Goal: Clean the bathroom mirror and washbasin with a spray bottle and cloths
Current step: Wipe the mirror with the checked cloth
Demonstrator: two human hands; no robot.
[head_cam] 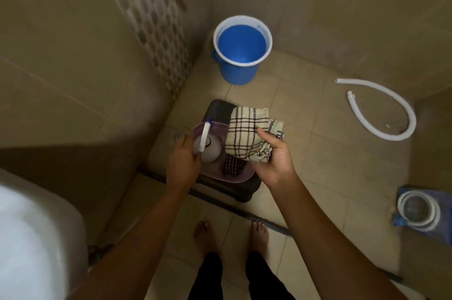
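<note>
Left hand grips spray bottle over purple basin; right hand pinches checked cloth, 12 o'clock of thumb. Supplies gathered; mirror, washbasin cleaning apparently unstarted.

We list: woven checked cloth; translucent plastic spray bottle; glossy blue plastic bucket; smooth white hose; matt tiled floor.
</note>
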